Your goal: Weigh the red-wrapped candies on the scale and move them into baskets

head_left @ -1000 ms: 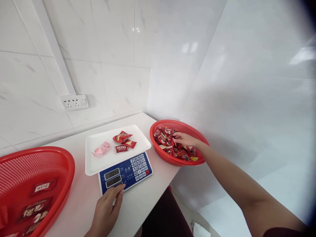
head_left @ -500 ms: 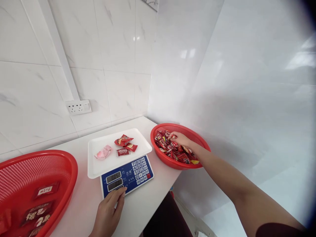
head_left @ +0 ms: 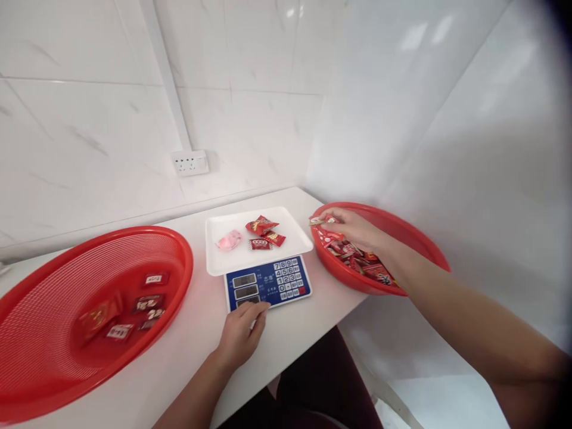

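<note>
My right hand (head_left: pixel 353 228) is over the left side of a red mesh basket (head_left: pixel 415 235) full of red-wrapped candies, its fingers pinched on a candy (head_left: pixel 318 220) at the rim. A blue-faced scale (head_left: pixel 268 283) stands in the middle of the counter, and its white tray (head_left: pixel 286 244) carries a pink candy (head_left: pixel 229 239) and three red ones (head_left: pixel 264 231). My left hand (head_left: pixel 241 332) rests on the counter with loosely curled fingers touching the scale's front edge and nothing in them.
A big red mesh basket (head_left: pixel 53 280) at the left holds several wrapped candies (head_left: pixel 134 305). A white socket (head_left: pixel 190 162) sits on the tiled wall behind. The counter's edge runs just in front of my left hand. A white wall closes the right side.
The view swung left, showing more of the left basket. My right hand moved from the candy pile to the basket's left rim with a candy pinched. My left hand stayed at the scale.
</note>
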`<state>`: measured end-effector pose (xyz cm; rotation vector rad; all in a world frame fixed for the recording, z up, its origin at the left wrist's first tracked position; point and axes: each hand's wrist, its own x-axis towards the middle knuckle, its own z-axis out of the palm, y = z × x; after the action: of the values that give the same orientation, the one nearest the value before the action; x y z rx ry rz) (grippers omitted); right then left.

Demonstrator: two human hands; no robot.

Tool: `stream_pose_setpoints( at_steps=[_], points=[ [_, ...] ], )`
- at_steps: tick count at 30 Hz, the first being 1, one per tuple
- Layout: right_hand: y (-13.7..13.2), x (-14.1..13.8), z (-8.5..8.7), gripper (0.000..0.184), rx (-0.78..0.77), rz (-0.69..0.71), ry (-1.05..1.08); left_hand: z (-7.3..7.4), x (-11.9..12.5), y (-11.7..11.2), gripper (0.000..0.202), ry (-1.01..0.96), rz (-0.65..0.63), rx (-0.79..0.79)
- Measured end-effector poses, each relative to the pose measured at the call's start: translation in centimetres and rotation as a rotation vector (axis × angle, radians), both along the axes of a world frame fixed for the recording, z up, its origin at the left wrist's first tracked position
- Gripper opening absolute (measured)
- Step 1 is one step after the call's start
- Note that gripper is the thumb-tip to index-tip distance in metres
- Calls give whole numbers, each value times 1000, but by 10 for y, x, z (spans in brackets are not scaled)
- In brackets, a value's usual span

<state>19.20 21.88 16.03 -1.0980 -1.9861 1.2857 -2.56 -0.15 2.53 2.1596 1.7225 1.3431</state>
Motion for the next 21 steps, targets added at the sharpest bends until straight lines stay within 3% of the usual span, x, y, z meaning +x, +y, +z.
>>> stream_pose_setpoints(
  at_steps=[5,9,16,21],
  points=[
    [-24,-75,3,13,215,254,-114,1,2,-2,22,13,-24,-60],
    [-32,-111,-4,19,323,371,-183,1,2,-2,22,10,-14,-66],
    [-31,-107,-11,34,368,271,-231,1,0,-2,22,-14,-5,-70],
    [-25,-98,-13,32,250,168,-216,3,2,-2,24,-29,-20,-84]
  ],
)
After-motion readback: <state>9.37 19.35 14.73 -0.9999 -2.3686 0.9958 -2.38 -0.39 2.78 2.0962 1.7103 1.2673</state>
